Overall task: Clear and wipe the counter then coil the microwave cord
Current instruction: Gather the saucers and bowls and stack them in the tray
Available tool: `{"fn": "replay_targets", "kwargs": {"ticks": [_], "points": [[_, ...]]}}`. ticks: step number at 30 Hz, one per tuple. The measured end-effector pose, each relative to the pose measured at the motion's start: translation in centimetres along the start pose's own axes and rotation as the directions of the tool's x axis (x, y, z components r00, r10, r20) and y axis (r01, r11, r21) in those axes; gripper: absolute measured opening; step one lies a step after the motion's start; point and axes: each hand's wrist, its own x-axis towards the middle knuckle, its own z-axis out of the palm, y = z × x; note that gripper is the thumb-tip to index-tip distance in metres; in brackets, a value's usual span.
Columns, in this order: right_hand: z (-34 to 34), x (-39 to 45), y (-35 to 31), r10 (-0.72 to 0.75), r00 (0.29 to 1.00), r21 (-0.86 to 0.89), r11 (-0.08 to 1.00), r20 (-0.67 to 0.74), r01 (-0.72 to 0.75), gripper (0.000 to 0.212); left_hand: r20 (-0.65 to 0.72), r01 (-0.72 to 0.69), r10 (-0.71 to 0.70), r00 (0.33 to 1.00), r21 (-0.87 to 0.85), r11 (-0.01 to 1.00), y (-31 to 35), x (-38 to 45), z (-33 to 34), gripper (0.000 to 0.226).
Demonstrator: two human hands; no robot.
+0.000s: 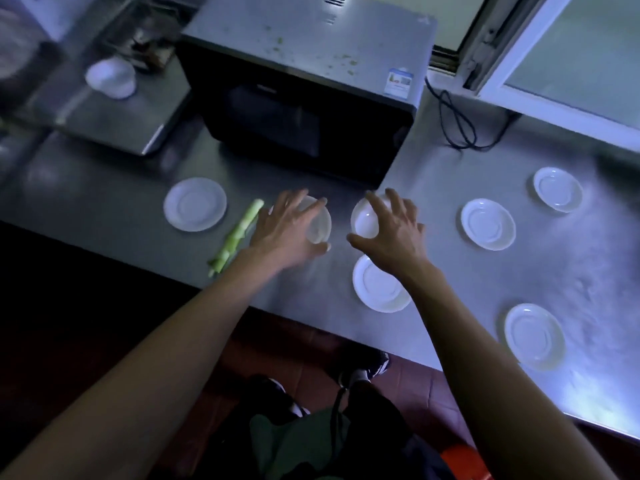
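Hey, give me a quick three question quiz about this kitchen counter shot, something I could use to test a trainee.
1. True or false: each hand is on its own white dish.
2. Which lies nearest the left hand? A. the green stalk B. the black cord C. the white bowl
3. Fill in: the black cord lies loose on the counter to the right of the ____.

Key
1. True: the left hand covers one dish, the right hand the other dish.
2. A
3. microwave
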Motion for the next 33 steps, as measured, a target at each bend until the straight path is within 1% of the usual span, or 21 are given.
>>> {"fn": "replay_targets", "kwargs": {"ticks": [5,9,14,17,21,24,26,30,33], "points": [[1.9,-0.4,-7.8,-0.1,0.995,0.014,0.995,0.015,0.1,0.089,-0.035,0.116,-0.117,0.993,-0.019,0.993,-7.1,-4.9,-1.8,0.091],[3.3,-0.4,-12.7,-0.188,0.981,0.022,0.982,0.046,0.187,0.089,-0.063,0.185,-0.186,0.981,-0.014,0.983,-11.5,-7.7,-2.6,0.084],[4.7,0.7,-17.3,-0.266,0.961,0.027,0.964,0.076,0.265,0.088,-0.018,0.294,-0.294,0.956,-0.001,0.956,-16.1,-9.4,-2.7,0.089],[5.9,2.4,-19.3,-0.288,0.953,0.034,0.958,0.091,0.286,0.088,-0.004,0.336,-0.336,0.942,-0.012,0.942,-18.8,-9.0,-2.9,0.091],[7.8,5.5,-21.9,-0.307,0.946,0.072,0.951,0.101,0.301,0.088,-0.025,0.376,-0.376,0.926,-0.005,0.927,-22.8,-7.3,-3.6,0.09],[9.0,8.1,-24.3,-0.33,0.94,0.074,0.943,0.093,0.324,0.089,-0.007,0.38,-0.38,0.925,0.034,0.924,-25.5,-5.4,-5.0,0.087],[9.6,9.8,-25.8,-0.341,0.934,0.071,0.94,0.111,0.334,0.09,0.002,0.376,-0.377,0.926,0.057,0.925,-27.2,-4.2,-6.0,0.087],[10.4,12.5,-28.6,-0.357,0.926,0.106,0.932,0.125,0.346,0.09,-0.019,0.377,-0.377,0.926,0.073,0.923,-30.1,-2.5,-7.8,0.091],[10.7,14.1,-30.4,-0.389,0.91,0.106,0.92,0.142,0.377,0.09,-0.062,0.387,-0.384,0.921,0.053,0.921,-32.0,-1.3,-9.1,0.087]]}}
